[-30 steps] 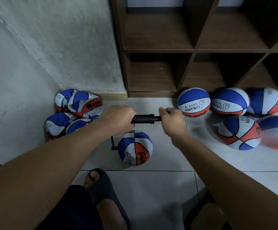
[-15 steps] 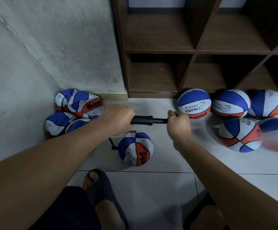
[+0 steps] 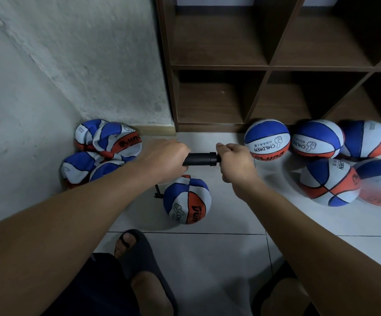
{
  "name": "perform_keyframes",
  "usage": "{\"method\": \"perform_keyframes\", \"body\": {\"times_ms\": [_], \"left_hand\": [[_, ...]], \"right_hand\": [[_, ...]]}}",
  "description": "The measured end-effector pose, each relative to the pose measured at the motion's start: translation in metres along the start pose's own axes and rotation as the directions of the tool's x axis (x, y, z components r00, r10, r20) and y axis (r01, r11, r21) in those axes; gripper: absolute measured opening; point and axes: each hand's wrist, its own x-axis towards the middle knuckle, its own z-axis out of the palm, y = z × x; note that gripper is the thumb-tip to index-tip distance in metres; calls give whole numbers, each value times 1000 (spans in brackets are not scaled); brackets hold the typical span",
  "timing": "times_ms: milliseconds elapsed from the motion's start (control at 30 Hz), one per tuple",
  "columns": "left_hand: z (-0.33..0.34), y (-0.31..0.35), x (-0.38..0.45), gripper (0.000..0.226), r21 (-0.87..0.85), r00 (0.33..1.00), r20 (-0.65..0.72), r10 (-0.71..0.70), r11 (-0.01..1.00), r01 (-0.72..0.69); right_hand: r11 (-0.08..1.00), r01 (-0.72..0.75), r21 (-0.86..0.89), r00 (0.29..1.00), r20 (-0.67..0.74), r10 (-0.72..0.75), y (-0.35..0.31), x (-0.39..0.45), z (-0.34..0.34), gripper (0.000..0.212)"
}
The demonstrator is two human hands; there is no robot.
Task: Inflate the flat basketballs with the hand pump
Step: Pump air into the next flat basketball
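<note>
Basketball, part-filled, lay on the floor tiles below the hand pump, hose-linked. Left hand clenched the barrel to steady it; right hand gripped the handle, apparently for stroking.

A dark wooden cubby shelf stands far right beside a rough white wall; a black sandal rests on near floor tiles.

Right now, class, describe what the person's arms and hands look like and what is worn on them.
Both forearms are bare to the frame's edge: no sleeves show. The left hand and right hand wear no gloves, and no watch, ring or bracelet is visible.
</note>
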Motion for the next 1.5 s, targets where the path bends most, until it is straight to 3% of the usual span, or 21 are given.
{"method": "perform_keyframes", "body": {"times_ms": [100,200,333,467,800,933,1100,1333,1500], "left_hand": [[5,-8,2,22,30,1000,22,-22,999,21],[10,-26,1,22,51,997,32,-65,997,63],[12,-33,2,24,49,997,45,-69,997,67],[8,-14,5,13,55,999,19,-50,997,48],[9,1,1,12,98,995,97,6,995,-15],[10,-1,-1,10,83,996,90,0,997,-7],[13,-1,0,24,65,997,82,6,998,-11],[12,-31,1,22,-13,988,102,-116,993,118],[13,-14,2,19,-2,994,73,-87,996,87]], "right_hand": [[998,-67,0,998,-10,67,5,9,-14,30],[996,-89,30,988,-122,92,8,23,-41,24],[996,-65,67,977,-201,77,11,32,-58,22],[998,-11,61,955,-296,28,9,17,-32,28],[1000,6,-19,997,-75,-7,17,-16,19,35],[1000,3,-25,998,-60,-5,19,-15,18,36],[997,11,-74,999,-40,-13,20,-12,9,39],[999,-38,-11,978,-206,35,15,27,-52,33],[1000,13,-21,966,-257,-18,13,18,-33,26]]}}
